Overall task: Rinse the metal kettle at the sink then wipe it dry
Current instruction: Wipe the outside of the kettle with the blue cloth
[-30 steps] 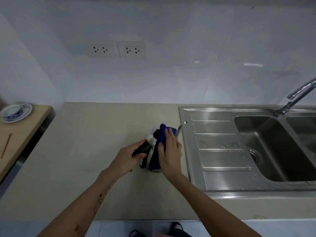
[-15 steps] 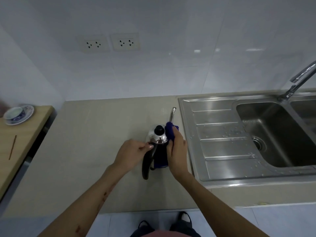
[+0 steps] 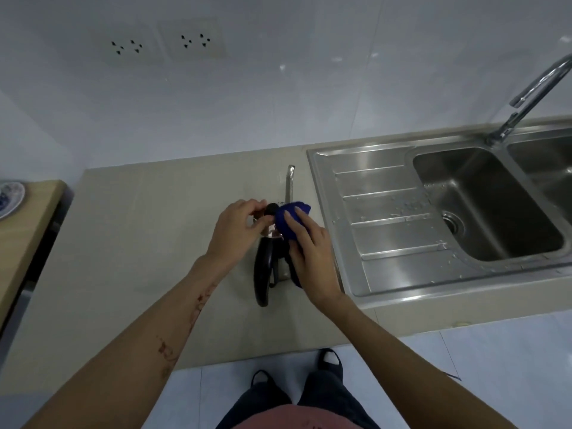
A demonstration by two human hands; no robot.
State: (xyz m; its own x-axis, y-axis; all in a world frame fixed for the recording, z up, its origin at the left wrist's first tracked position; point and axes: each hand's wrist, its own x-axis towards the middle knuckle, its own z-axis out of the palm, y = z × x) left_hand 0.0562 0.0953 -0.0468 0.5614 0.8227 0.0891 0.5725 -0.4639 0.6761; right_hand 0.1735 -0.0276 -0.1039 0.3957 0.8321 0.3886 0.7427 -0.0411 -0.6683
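— Since the frame 0.5 s earlier, what had moved?

— Both hands had climbed toward the lid. The right hand [image 3: 312, 249] had carried the blue cloth [image 3: 289, 219] up from the kettle's flank onto the top of it, and the left hand [image 3: 236, 226] had left the upper end of the handle for the black lid knob [image 3: 272, 208].

— Where was the kettle?

— The metal kettle [image 3: 274, 258] stood on the beige counter [image 3: 148, 243], just left of the steel sink [image 3: 402, 218], beside its ribbed drainboard. Its thin spout [image 3: 290, 182] pointed away toward the wall, and its black handle [image 3: 262, 277] curved back toward the person.

— And the hands' grip?

— The right hand was pressed flat over the bunched cloth, fingers extended, clamping it against the lid and upper side. The left hand's fingers were curled together at the knob; whether they actually pinched it, I could not tell.

— Anything else in view?

— 2 wall sockets [image 3: 161, 43] above the counter, the tap [image 3: 526, 100] over the basin, water drops on the drainboard, and a blue-patterned saucer [image 3: 10, 198] on the wooden table [image 3: 28, 239] at far left.
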